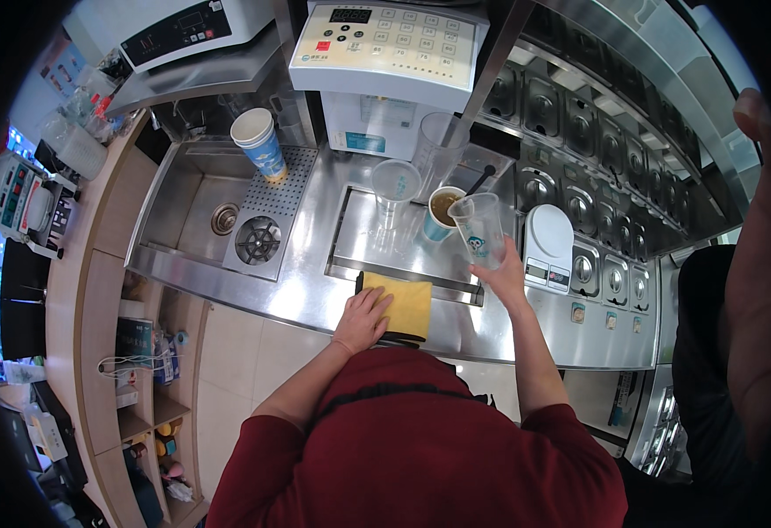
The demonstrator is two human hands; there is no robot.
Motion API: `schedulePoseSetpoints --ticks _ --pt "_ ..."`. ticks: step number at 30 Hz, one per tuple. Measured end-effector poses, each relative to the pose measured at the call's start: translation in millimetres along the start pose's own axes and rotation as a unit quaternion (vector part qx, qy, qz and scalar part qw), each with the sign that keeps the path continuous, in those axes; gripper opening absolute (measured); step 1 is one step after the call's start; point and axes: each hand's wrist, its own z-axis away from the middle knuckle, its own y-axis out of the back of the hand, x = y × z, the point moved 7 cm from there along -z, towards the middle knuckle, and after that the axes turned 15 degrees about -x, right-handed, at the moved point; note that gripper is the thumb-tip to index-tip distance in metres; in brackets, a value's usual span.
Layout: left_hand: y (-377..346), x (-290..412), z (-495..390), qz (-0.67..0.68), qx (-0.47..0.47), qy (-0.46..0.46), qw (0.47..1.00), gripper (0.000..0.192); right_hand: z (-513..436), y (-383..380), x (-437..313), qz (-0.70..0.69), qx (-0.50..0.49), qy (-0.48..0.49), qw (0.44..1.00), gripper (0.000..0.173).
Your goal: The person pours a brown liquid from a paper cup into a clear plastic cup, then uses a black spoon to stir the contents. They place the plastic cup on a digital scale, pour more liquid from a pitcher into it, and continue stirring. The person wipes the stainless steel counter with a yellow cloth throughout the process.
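My left hand [361,319] lies flat on a folded yellow cloth [409,305] with dark edging at the counter's front edge. In my right hand [504,272] is a clear plastic cup [479,231] with a printed animal figure, held tilted above the counter. Just left of it stands a blue-and-white paper cup [436,228] with brown liquid and a black-handled utensil [481,179] beside or in it; which one I cannot tell. Another clear cup [395,188] and a tall clear measuring jug [439,148] stand behind, near the white dispensing machine [385,49].
A kitchen scale [549,247] sits right of my right hand, beside lidded steel containers [580,208]. To the left are stacked paper cups [260,145], a cup rinser [258,241] and a steel sink [190,218]. Another person's arm [758,277] shows at the far right.
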Motion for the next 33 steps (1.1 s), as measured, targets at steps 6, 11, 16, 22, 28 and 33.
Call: schedulePoseSetpoints --ticks 6,11,16,22,28,33 --pt "0 0 0 0.004 -0.004 0.000 1.000 0.049 -5 -23 13 -0.219 -0.005 0.052 0.974 0.081" --pt "-2 -1 1 0.004 -0.001 -0.001 1.000 0.049 -16 -41 30 -0.379 0.027 0.082 0.921 0.084" --pt "-2 -1 1 0.008 -0.002 0.000 1.000 0.049 -30 -62 53 -0.443 0.042 0.051 0.894 0.087" --pt "-2 -1 0 0.011 -0.008 0.001 1.000 0.049 -47 -74 76 -0.424 0.045 0.067 0.902 0.085" --pt "-3 -2 1 0.005 -0.008 0.004 1.000 0.048 -54 -78 84 -0.433 0.050 0.086 0.896 0.087" --pt "-3 -1 0 0.001 -0.007 0.000 1.000 0.049 -55 -76 79 -0.442 0.037 0.098 0.891 0.089"
